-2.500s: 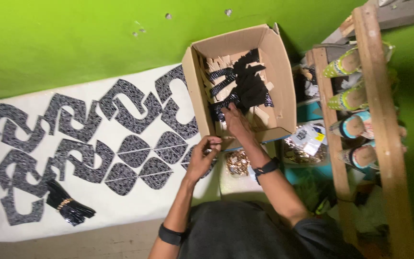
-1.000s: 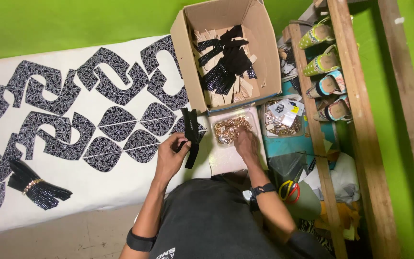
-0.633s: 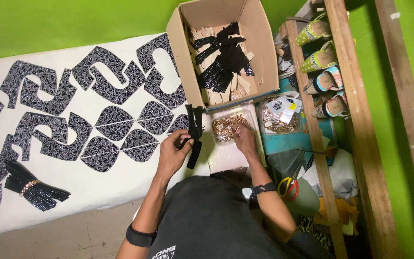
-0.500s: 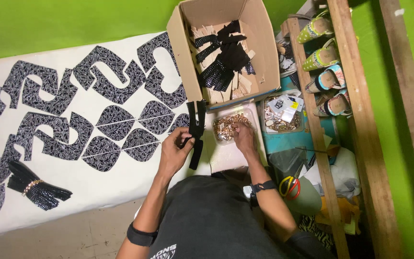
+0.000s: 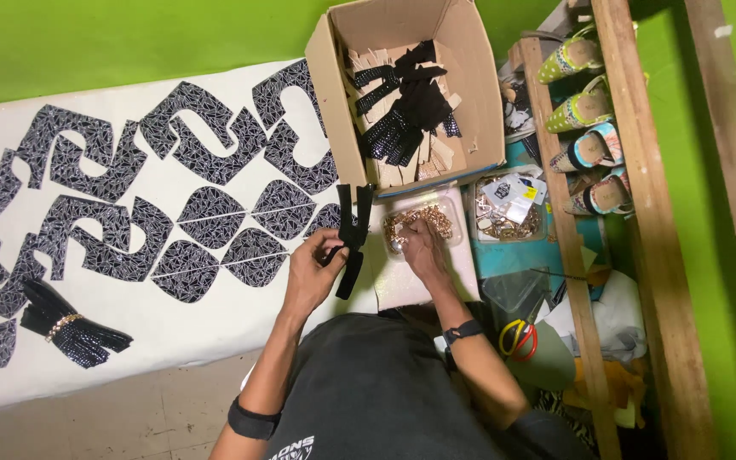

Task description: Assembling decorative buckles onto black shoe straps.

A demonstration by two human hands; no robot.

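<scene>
We see left hand (image 5: 313, 271) pinching the black strap piece (image 5: 352, 237), lifted slightly since before — just left of the clear tray | right hand (image 5: 420, 247) fingers curled into gold trims (image 5: 415, 223) — unchanged

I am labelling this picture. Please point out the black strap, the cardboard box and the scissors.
black strap (image 5: 352, 234), head view, middle of strap
cardboard box (image 5: 331, 94), head view, left wall
scissors (image 5: 519, 338), head view, handles

Open tan cardboard box (image 5: 334, 94) upper centre
</scene>
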